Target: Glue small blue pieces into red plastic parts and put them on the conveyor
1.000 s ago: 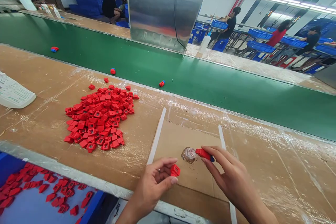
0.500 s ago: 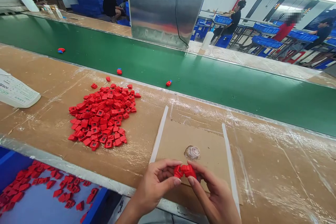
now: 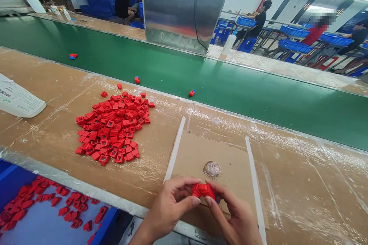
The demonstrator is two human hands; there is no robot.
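Note:
My left hand [image 3: 169,204] pinches a small red plastic piece [image 3: 196,189] between thumb and fingers. Close against it, my right hand [image 3: 234,208] grips a second red plastic piece [image 3: 208,190], with a bit of blue showing beside the fingertips. The two pieces meet just above the table's near edge; how they join is hidden by the fingers. Just beyond my hands, a small clear round dish [image 3: 212,169] sits on a cardboard sheet [image 3: 198,147] edged by white tape strips. To the left lies a heap of hollow red plastic pieces [image 3: 115,126].
A green conveyor belt [image 3: 244,99] crosses behind the table, carrying several red-and-blue pieces [image 3: 192,93]. At lower left, a blue bin [image 3: 106,222] holds more red pieces. A white labelled container [image 3: 20,97] lies at far left. A metal panel [image 3: 184,11] stands beyond the belt; people sit farther back.
The two red pieces have come closer together, and the right-hand one has turned slightly. The pieces on the belt have moved to the right. The view has shifted a little.

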